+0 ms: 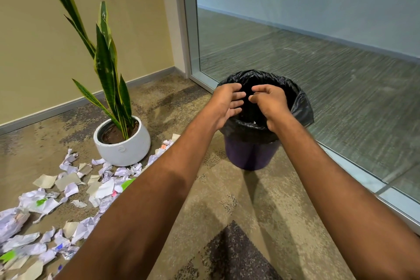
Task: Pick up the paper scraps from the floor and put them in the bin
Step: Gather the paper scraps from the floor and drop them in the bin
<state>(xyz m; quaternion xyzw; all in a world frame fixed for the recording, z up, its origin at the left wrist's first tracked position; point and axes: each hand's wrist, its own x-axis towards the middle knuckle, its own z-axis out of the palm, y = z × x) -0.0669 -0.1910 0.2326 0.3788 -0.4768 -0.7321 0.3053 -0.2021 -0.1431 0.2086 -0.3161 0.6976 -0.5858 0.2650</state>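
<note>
Over the bin [250, 154], your left hand [226, 105] is spread and holds nothing. Your right hand [271, 103], loosely curled, looks empty too, I think. Shake both well above the hole. Many paper scraps [68, 188] lie on the floor [250, 200] to your left. Your left arm [147, 200] hides some; the bin's inside is dark.

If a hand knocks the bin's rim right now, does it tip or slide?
Probably tips rather than slides: the bin narrows toward its base and stands on carpet, which likely grips it. It looks like light plastic, but its fill is hidden, so its weight is uncertain. The black liner is loose film and would likely just crumple.
</note>
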